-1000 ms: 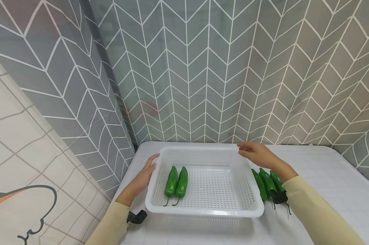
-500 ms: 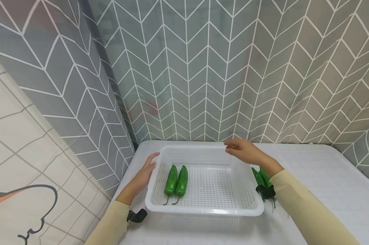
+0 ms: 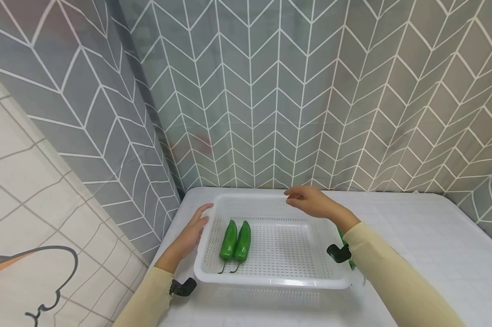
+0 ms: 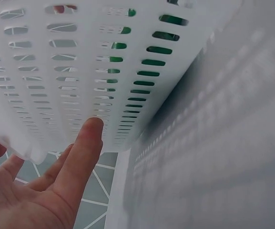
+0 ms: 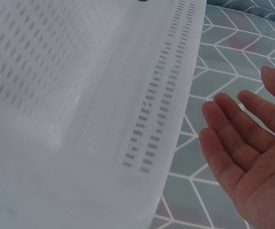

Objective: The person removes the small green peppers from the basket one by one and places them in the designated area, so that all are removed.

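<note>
Inside the white slotted plastic basket (image 3: 278, 283), two green chili peppers (image 3: 242, 243) lie side by side along the left. My left hand (image 3: 190, 234) is at the basket's left side, its fingers extended. In the left wrist view, a straight index finger (image 4: 82, 157) reaches to the slotted outer wall, with the thumb near the rim. My right hand (image 3: 309, 200) is over the basket's far right part, holding nothing. Its fingers (image 5: 218, 160) are loosely bent and apart from the basket in the right wrist view.
Beyond the basket's right wall, more green pepper (image 3: 352, 264) shows, mostly hidden by my right forearm. The basket stands on a white-covered table (image 3: 425, 236). Grey curtains with white zigzag lines (image 3: 266, 113) hang close behind and to the left.
My right hand has moved left from the basket's right rim to over its far part, and the forearm now covers most of the outside peppers. The left hand and inside peppers have stayed put.
</note>
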Demonstrator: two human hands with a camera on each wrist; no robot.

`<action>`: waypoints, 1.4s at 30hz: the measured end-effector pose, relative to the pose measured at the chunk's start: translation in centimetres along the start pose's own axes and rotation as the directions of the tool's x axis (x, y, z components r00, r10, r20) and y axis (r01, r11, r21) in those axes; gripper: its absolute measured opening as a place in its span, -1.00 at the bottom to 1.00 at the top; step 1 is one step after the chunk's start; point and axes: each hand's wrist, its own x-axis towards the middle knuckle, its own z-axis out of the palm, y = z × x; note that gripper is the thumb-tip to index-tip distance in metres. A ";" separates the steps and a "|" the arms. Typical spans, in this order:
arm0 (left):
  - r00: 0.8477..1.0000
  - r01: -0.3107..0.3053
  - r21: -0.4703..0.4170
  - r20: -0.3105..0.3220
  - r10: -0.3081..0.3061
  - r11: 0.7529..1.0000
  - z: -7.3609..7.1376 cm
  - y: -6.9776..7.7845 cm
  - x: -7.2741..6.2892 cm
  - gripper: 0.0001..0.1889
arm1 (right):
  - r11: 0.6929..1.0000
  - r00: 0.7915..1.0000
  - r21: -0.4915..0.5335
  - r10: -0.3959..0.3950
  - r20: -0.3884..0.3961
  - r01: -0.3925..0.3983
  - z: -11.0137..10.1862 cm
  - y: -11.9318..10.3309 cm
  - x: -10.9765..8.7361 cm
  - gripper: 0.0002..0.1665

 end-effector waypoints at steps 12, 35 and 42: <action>0.997 0.037 -0.047 -0.059 -0.040 0.998 0.1 0.0 -0.2 -0.51 | 0.999 0.996 0.048 0.011 0.089 -0.016 3.4 -0.9 2.4 -0.54; 0.998 0.033 -0.056 -0.044 -0.036 0.998 0.0 0.1 0.0 -0.51 | 0.951 0.940 0.147 0.232 0.249 -0.274 8.0 -2.4 5.9 -0.54; 0.999 0.030 -0.051 -0.043 -0.032 0.998 -0.1 0.0 0.2 -0.51 | 0.930 0.915 0.136 0.298 0.271 -0.343 9.5 -2.6 6.5 -0.60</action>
